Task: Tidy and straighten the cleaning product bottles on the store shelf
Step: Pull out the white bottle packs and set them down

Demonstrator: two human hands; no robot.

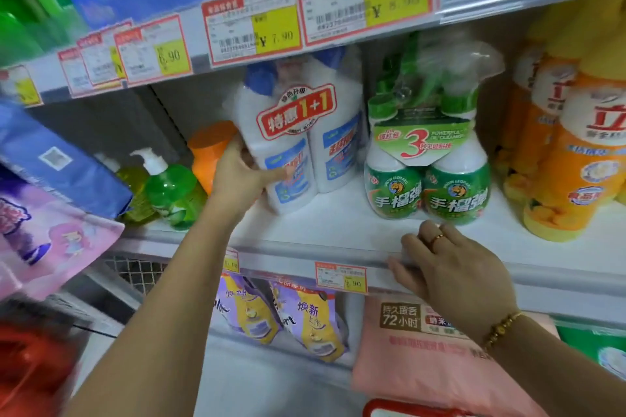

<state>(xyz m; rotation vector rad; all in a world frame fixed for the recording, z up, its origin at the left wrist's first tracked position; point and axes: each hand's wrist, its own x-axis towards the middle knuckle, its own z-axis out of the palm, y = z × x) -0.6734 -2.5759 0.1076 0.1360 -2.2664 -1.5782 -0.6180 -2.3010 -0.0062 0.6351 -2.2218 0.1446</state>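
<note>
A twin pack of white bottles with blue caps and a red "1+1" label (305,145) stands tilted on the middle shelf (332,223). My left hand (238,176) grips its left bottle from the side. To the right stands a twin pack of green spray bottles (428,179) wrapped in plastic. My right hand (447,267) rests on the shelf's front edge just below the green pack, fingers spread flat, holding nothing.
Orange and yellow bottles (569,162) fill the shelf's right end. An orange-capped bottle (208,156) and green pump bottles (169,189) stand at the left. Price tags (340,276) line the shelf rails. Refill pouches (305,318) and a pink pack (440,359) lie below.
</note>
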